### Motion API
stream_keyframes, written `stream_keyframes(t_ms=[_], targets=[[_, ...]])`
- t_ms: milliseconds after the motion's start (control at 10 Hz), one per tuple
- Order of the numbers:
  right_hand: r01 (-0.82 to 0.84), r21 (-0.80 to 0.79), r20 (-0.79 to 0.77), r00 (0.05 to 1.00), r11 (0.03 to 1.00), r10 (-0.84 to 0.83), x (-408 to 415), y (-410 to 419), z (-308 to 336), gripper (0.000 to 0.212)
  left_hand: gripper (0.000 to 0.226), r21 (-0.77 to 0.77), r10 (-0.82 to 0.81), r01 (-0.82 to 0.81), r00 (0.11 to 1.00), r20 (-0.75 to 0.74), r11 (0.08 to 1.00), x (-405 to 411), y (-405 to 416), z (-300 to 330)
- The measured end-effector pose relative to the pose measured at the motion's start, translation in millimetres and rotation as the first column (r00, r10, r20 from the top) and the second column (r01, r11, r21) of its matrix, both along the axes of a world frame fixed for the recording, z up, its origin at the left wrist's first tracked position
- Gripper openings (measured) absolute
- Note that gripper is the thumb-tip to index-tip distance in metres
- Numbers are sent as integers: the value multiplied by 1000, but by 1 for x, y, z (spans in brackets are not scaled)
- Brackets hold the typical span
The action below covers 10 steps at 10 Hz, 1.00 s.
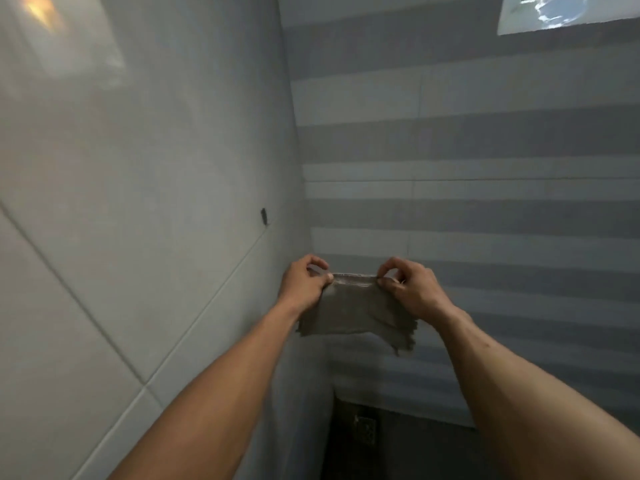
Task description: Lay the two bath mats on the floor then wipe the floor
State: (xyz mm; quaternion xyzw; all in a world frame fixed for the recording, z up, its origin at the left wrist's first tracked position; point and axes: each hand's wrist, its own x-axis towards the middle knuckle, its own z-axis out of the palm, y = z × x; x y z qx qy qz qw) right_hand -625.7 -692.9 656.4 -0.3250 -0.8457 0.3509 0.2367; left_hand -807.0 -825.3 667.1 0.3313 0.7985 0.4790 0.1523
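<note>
A small grey-brown cloth (356,313) hangs in front of a tiled wall corner, stretched by its top edge between both hands. My left hand (304,284) pinches the cloth's upper left corner. My right hand (410,289) pinches the upper right corner. The lower edge of the cloth hangs loose and ragged, longer on the right side. Both arms reach forward from the bottom of the view. No bath mat is in sight.
A plain grey tiled wall (138,202) fills the left, with a small dark mark (264,216). A striped grey wall (485,202) stands ahead. Far below lies dark floor with a square drain grate (365,429). A bright window (568,12) shows at top right.
</note>
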Motion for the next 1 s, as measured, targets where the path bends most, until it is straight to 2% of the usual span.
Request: stream_keyframes(t_ms=[100, 200, 300, 400, 500, 600, 700, 800, 900, 1000], targets=[[-144, 55, 35, 989, 988, 142, -51, 9, 10, 12, 8, -15, 116, -123, 964, -237, 992, -23, -14, 13], [-275, 137, 43, 961, 952, 272, -95, 15, 26, 23, 21, -131, 63, -167, 817, -574, 977, -39, -22, 27], [-333, 239, 11, 940, 912, 341, -134, 17, 48, 27, 29, -198, 47, -302, 645, -762, 932, -45, -28, 42], [-330, 345, -22, 933, 879, 359, -164, 16, 69, 28, 30, -228, 40, -430, 530, -847, 874, -42, -28, 57], [-355, 415, -20, 917, 838, 398, -188, 11, 82, 30, 31, -295, -1, -550, 472, -882, 781, -36, -24, 66], [-402, 422, 49, 905, 812, 422, -200, 6, 76, 33, 25, -307, -83, -646, 353, -932, 698, -29, -20, 72], [-424, 384, 49, 896, 820, 440, -196, 0, 60, 33, 35, -446, -210, -608, 421, -882, 657, -30, -14, 60], [-428, 302, 25, 897, 852, 442, -188, -3, 48, 35, 36, -487, -254, -604, 432, -865, 631, -31, -15, 45], [-445, 225, 46, 893, 867, 447, -177, 2, 48, 38, 32, -613, -366, -501, 508, -780, 611, -22, -10, 23], [-424, 248, 187, 903, 871, 387, -160, 17, 40, 32, 28, -614, -347, -410, 557, -754, 675, -12, -5, 11]])
